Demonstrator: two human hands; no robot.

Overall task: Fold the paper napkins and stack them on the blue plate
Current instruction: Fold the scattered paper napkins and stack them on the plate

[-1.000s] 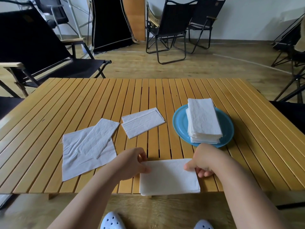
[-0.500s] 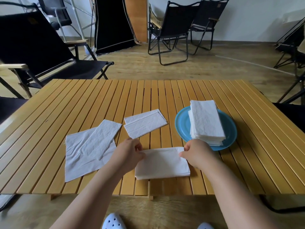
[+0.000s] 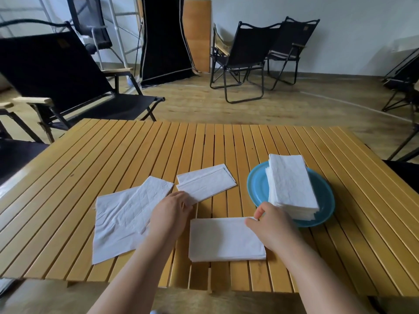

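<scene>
A folded white napkin (image 3: pixel 224 240) lies on the slatted table near its front edge. My right hand (image 3: pixel 273 226) pinches its far right corner between thumb and forefinger. My left hand (image 3: pixel 170 214) is off that napkin, and its loosely bent fingertips touch the near left corner of a second folded napkin (image 3: pixel 207 183) farther back. The blue plate (image 3: pixel 257 186) stands at the right with a tall stack of folded napkins (image 3: pixel 290 184) on it, just beyond my right hand. An unfolded, creased napkin (image 3: pixel 113 225) lies to the left with a half-folded one (image 3: pixel 149 191) across it.
The wooden slat table (image 3: pixel 136 150) ends just below my forearms. Black folding chairs (image 3: pixel 68 71) stand to the left, at the back and at the right edge of the room. Wooden floor lies beyond the table.
My left hand has let go of the near napkin's left edge and moved back to the second folded napkin. My right hand has shifted to the near napkin's far right corner.
</scene>
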